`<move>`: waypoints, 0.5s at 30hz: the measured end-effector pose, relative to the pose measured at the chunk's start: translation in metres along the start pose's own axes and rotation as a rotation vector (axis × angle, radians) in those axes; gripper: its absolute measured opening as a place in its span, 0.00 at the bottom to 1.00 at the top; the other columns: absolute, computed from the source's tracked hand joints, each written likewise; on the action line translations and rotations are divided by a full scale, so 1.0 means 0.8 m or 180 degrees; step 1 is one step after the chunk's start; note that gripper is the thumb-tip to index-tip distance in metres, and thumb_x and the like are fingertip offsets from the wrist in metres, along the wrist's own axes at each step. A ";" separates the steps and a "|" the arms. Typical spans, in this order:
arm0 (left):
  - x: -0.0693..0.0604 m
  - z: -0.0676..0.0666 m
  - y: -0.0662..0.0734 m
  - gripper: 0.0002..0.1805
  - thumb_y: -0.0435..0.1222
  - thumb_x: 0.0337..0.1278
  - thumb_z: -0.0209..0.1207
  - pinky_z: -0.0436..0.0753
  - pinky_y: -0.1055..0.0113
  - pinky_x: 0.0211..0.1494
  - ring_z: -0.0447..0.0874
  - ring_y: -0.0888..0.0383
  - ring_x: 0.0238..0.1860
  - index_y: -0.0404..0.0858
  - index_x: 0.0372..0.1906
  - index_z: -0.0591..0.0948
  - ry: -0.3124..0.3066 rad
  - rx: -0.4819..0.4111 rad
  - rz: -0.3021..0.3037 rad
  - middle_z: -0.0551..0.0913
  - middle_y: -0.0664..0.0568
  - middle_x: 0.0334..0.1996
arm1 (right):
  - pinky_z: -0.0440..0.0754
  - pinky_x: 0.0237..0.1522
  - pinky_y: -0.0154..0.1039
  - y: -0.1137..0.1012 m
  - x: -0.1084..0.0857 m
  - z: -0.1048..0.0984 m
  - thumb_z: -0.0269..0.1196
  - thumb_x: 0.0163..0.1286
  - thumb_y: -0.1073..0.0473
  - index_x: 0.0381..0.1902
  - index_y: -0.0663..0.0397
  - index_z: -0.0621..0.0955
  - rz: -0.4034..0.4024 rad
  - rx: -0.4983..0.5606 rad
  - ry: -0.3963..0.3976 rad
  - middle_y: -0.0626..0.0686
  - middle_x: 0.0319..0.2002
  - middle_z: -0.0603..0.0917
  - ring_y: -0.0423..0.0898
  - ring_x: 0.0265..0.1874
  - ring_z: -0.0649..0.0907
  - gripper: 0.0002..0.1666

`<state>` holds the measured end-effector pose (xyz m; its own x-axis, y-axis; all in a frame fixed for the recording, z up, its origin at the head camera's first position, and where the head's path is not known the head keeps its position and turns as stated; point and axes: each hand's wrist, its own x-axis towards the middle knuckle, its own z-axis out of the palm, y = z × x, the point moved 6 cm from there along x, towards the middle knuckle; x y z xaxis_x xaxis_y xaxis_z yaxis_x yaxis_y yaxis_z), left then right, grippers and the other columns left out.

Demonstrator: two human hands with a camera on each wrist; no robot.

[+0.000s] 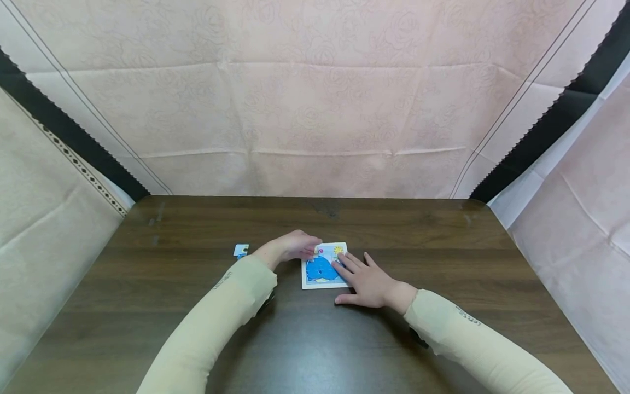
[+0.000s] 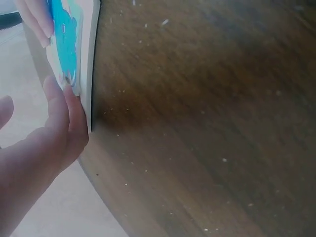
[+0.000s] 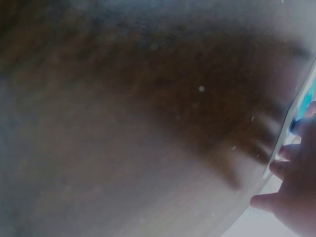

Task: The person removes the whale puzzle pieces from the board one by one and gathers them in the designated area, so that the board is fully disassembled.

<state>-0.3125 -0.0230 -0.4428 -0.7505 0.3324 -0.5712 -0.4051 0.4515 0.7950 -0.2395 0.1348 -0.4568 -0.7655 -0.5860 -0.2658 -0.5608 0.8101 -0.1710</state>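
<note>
A small white-framed picture puzzle with a blue whale and a yellow sun (image 1: pixel 321 271) lies on the table. My left hand (image 1: pixel 295 245) is at its upper left corner, fingertips touching the picture; in the left wrist view the left hand (image 2: pixel 47 143) has its fingers against the board (image 2: pixel 86 59). My right hand (image 1: pixel 369 283) lies with spread fingers, their tips on the picture's right side. At the right edge of the right wrist view, the right hand (image 3: pixel 298 173) touches the board's edge. Part of the picture is hidden under the fingers.
Left of my left hand, a small blue and white puzzle piece (image 1: pixel 241 250) lies on the brown wooden table (image 1: pixel 197 224), partly hidden by the forearm. Pale patterned cloth (image 1: pixel 315 109) hangs behind the table and at both sides.
</note>
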 end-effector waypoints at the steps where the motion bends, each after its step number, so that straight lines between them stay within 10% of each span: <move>1: 0.000 -0.001 -0.001 0.27 0.43 0.66 0.52 0.77 0.64 0.59 0.78 0.50 0.53 0.29 0.62 0.66 0.0002 -0.0011 -0.0001 0.74 0.39 0.57 | 0.46 0.69 0.66 0.000 0.000 0.000 0.50 0.61 0.27 0.73 0.45 0.53 -0.0005 -0.0002 0.0006 0.53 0.75 0.50 0.53 0.74 0.50 0.50; 15: -0.003 0.001 -0.004 0.26 0.44 0.66 0.52 0.82 0.71 0.47 0.80 0.54 0.39 0.29 0.60 0.69 0.0133 0.0378 -0.0083 0.78 0.41 0.49 | 0.46 0.69 0.66 -0.001 0.002 0.002 0.49 0.61 0.26 0.73 0.44 0.52 -0.0002 -0.0057 0.0039 0.52 0.75 0.49 0.52 0.74 0.50 0.51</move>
<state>-0.3087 -0.0249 -0.4441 -0.7625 0.2856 -0.5805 -0.3620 0.5553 0.7487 -0.2399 0.1335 -0.4585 -0.7689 -0.5867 -0.2541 -0.5667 0.8094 -0.1543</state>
